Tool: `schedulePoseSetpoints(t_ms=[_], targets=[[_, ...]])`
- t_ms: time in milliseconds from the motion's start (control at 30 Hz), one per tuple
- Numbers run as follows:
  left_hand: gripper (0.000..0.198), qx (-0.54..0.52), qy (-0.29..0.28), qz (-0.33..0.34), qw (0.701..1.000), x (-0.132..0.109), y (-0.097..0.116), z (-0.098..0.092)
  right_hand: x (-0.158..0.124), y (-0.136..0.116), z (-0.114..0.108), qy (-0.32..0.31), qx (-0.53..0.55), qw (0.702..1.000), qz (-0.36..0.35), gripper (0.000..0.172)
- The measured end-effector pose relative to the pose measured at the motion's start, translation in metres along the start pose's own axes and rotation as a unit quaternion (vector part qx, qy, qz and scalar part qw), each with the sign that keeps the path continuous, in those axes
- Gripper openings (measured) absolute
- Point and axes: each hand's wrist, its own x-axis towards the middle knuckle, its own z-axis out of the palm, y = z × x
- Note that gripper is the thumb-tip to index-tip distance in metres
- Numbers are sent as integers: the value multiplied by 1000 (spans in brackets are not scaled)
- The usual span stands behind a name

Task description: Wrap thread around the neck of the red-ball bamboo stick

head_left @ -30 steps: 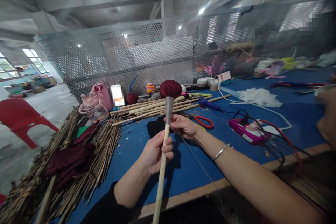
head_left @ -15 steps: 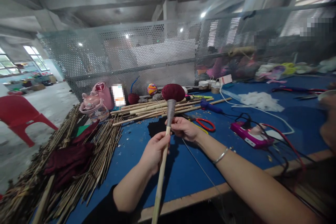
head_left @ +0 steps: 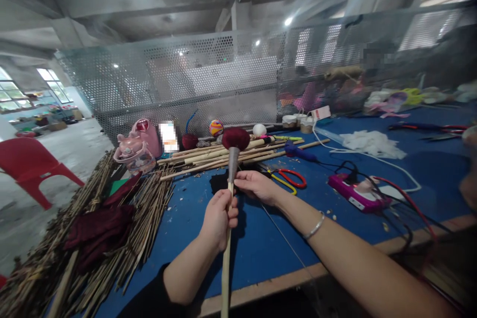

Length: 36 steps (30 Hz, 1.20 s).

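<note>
My left hand [head_left: 219,216] is wrapped round a pale wooden stick [head_left: 226,268], which stands nearly upright before me. On its top sits a padded dark red cloth head [head_left: 236,139], and grey thread wrapping [head_left: 233,161] covers the neck below it. Fingers of my right hand [head_left: 257,185] are pinched at the lower end of that wrapping. From under the right hand a thin grey thread [head_left: 285,236] slants down past the table's front edge; its end at the fingertips is hard to see. A black cloth [head_left: 219,184] lies behind my hands.
Bundled thin sticks [head_left: 145,233] with dark red cloth [head_left: 99,231] lie at left. Behind are loose sticks [head_left: 201,156], a pink bottle [head_left: 149,134] and a patterned ball [head_left: 216,127]. To the right are red-and-yellow-handled scissors [head_left: 292,179], a blue glue gun [head_left: 301,151] and a purple power strip [head_left: 356,196].
The stick's padded head has shifted left and slightly down, and the stick stands straighter. My left hand has rolled round the stick. My right hand's fingers have moved a little left with it.
</note>
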Motion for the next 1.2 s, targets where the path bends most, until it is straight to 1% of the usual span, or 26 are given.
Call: schedulePoseSetpoints(t_ms=[67,167,267,400,500,633,733,867,1000,1133,1200], targets=[[28,0,4,21,1000,0,2,0,-1,-2,1,2,-2,1000,-3,30],[30,-2,-4,40,999,0,5,-2,-3,-4,-1,32,-6,999,-19,27],[31,7,-24,43,999,-2,6,-1,-3,-5,-3,51,-15,998,-40,27],[35,14,-35,32,999,-6,5,2,-2,-5,-4,64,-2,997,-53,28],[38,20,-36,31,999,-7,4,3,-3,-6,-2,61,-3,997,-51,28],[32,20,-17,44,999,-6,2,3,-4,-7,1,54,-8,997,-55,27],[32,21,-15,61,998,-6,2,3,-4,-5,1,54,-6,997,-58,26],[33,27,-35,74,996,-8,4,4,-3,-3,0,51,8,997,-61,26],[31,27,-60,74,995,-9,4,4,-1,-2,-1,42,44,996,-62,26],[32,36,-65,74,994,-8,3,2,-2,-4,-2,35,84,994,-60,27],[33,35,-72,64,995,-8,3,1,-3,-5,-2,18,101,993,-53,29]])
